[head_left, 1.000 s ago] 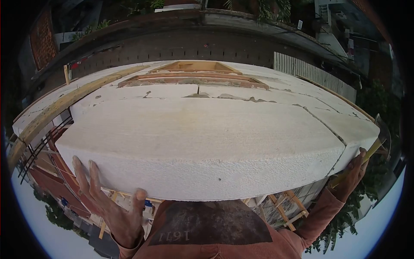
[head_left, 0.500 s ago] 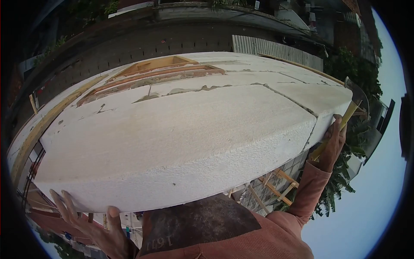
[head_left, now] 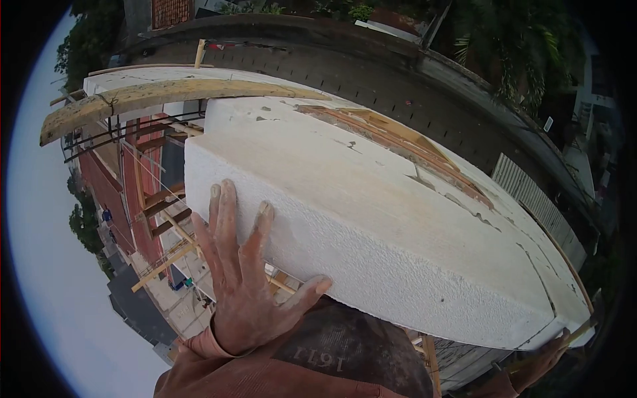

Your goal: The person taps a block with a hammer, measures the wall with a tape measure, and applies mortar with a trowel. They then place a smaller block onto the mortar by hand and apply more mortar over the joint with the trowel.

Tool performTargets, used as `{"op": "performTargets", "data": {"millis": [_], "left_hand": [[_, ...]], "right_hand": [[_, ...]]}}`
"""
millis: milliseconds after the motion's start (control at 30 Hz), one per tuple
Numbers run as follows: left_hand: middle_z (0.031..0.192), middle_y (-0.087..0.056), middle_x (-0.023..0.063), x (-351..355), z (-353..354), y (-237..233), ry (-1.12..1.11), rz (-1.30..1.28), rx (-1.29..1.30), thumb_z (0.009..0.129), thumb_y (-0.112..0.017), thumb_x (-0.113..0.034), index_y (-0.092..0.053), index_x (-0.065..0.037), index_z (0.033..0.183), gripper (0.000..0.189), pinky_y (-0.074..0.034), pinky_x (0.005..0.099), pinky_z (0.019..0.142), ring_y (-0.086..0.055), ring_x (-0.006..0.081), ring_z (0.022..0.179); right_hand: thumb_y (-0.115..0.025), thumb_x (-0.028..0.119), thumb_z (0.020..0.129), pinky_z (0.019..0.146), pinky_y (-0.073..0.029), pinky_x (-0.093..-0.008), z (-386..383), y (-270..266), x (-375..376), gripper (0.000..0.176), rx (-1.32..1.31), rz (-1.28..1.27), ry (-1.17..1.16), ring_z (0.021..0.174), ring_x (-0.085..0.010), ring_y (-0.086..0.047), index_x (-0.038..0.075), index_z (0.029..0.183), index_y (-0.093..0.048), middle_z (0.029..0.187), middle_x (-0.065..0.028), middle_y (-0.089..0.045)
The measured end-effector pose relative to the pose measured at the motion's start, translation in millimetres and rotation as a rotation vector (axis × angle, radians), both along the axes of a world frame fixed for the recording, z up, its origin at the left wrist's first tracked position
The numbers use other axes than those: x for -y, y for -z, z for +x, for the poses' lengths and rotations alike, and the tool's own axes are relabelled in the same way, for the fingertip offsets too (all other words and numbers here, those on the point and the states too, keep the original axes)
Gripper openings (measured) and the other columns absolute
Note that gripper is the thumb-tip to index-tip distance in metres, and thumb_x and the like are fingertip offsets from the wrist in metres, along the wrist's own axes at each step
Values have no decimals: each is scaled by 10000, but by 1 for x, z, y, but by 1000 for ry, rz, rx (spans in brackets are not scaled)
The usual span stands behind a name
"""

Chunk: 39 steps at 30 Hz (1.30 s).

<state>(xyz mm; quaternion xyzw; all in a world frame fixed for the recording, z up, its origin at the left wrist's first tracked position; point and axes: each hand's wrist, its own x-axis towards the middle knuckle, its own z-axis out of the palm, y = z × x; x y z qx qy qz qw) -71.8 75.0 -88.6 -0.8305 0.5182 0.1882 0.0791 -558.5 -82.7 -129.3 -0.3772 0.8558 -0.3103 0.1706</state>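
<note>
My left hand (head_left: pixel 242 285) lies with its fingers spread against the rough near face of a long white block (head_left: pixel 371 245), close to its left end. The thumb rests at the block's lower edge. At the far right my right hand (head_left: pixel 545 361), dim and partly cut off by the lens edge, is at the block's end by the wall top. Its fingers are closed around a yellowish stick (head_left: pixel 580 333). Thin dark joints separate the block from the pale blocks beyond it.
A wooden plank (head_left: pixel 166 93) crosses the wall top at upper left, above dark steel bars (head_left: pixel 133 136). An orange-brown wooden frame (head_left: pixel 398 139) lies beyond the block. Corrugated sheet (head_left: pixel 537 202) and a street (head_left: pixel 332 69) lie below. Timber scaffolding (head_left: pixel 166 265) stands at left.
The view has swung left, so the block now slants down to the right. My left hand appears higher and nearer the middle; my right hand has shifted to the lower right edge.
</note>
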Motion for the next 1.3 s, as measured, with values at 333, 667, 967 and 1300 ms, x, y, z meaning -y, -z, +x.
{"op": "performTargets", "data": {"millis": [333,667,967,1300], "left_hand": [[1588,-170,345,-3,0,7,17,-133,9,859,-690,-612,-338,-39,1504,931,-7,716,1167,-140,496,1508],[1618,-188,276,-49,-67,52,-167,-753,-26,976,-566,-577,-432,-27,1484,761,-59,675,1187,-135,470,1521],[1638,-54,339,-78,-148,115,-640,-956,-961,1020,-430,-609,-109,135,1554,970,-139,451,1244,-84,423,1543],[1664,72,271,-13,-173,153,-814,-1203,-1141,1007,-261,-704,8,58,1584,994,1,422,1264,105,336,1556]], "right_hand": [[-539,364,1057,592,-305,-215,-9,-1,-7,393,12,-28,-93,663,-35,-369,38,1266,-600,746,57,-364],[-545,355,1058,590,-309,-218,-53,-8,-8,395,158,-102,-367,652,-43,-372,31,1276,-607,736,45,-372],[-543,314,1042,565,-332,-224,-89,-7,-9,388,296,-107,-650,635,-58,-392,25,1296,-599,732,45,-387],[-620,312,1019,560,-319,-204,-95,-2,-3,264,546,-89,-702,610,-33,-379,78,1140,-643,697,64,-361]]}}
